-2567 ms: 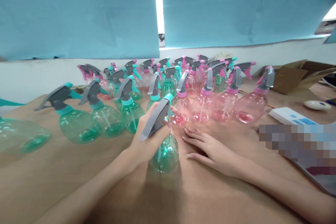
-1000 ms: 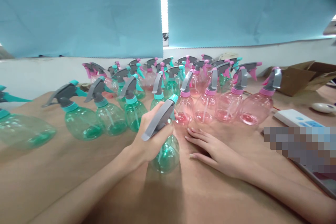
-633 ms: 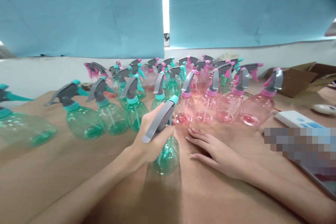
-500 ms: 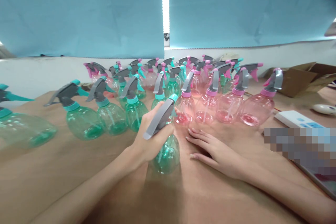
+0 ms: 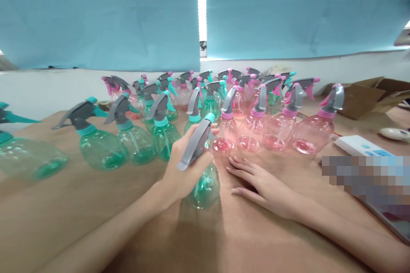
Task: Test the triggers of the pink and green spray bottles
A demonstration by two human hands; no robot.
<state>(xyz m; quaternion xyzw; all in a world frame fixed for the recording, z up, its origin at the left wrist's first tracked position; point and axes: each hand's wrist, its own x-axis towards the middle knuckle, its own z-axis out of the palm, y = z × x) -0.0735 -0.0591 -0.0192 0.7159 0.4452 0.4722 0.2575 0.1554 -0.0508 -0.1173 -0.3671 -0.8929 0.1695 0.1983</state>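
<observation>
My left hand (image 5: 188, 160) is wrapped round the neck of a green spray bottle (image 5: 205, 190) with a grey and teal trigger head. That bottle leans slightly, its base over the table in front of me. My right hand (image 5: 253, 179) lies flat on the table with fingers spread, to the right of the held bottle. Just beyond it stands a row of pink spray bottles, the closest being a clear pink one (image 5: 224, 138). On the left, several green spray bottles (image 5: 102, 151) form a matching row.
Behind the front rows, more pink and green spray bottles (image 5: 182, 94) are crowded together. At the right are an opened cardboard box (image 5: 361, 98), a white computer mouse (image 5: 395, 134), a white box with blue marks (image 5: 358, 145) and a blurred-out flat item. Blue blinds (image 5: 96, 17) hang behind.
The held spray bottle has shifted very slightly, its trigger head turning a little more upright. My right hand has stayed in place.
</observation>
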